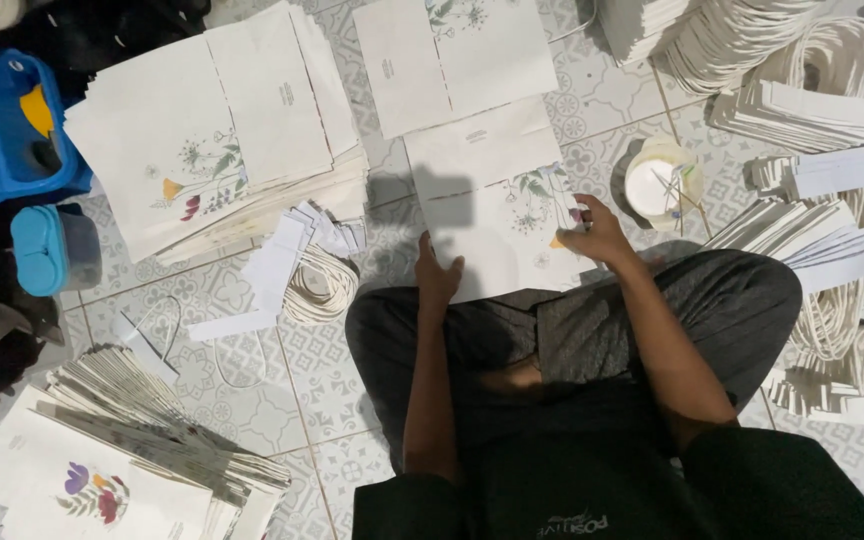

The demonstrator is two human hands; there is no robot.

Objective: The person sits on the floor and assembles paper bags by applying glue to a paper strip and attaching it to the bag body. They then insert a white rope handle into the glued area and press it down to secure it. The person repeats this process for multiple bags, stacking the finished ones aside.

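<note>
The left hand (437,272) lies flat and released on a white flat paper sheet with printed flowers (497,225), which rests on the patterned tiled floor (322,370); the right hand (597,232) pinches its right edge.

I am sitting on a tiled floor (327,385), pale grey with a white ornamental pattern and thin dark joints running between the squares. Light is falling from above and behind me, throwing soft shadows onto the tiles ahead. Stacks of white paper sheets (217,130) are lying toward the far left of the floor, and another fanned pile (132,450) is spreading at the near left corner. Bundles of white cord handles (832,60) are crowding the far right corner. A blue plastic box (7,125) is resting at the left edge, with a small blue-lidded container (52,248) just beside it.
</note>
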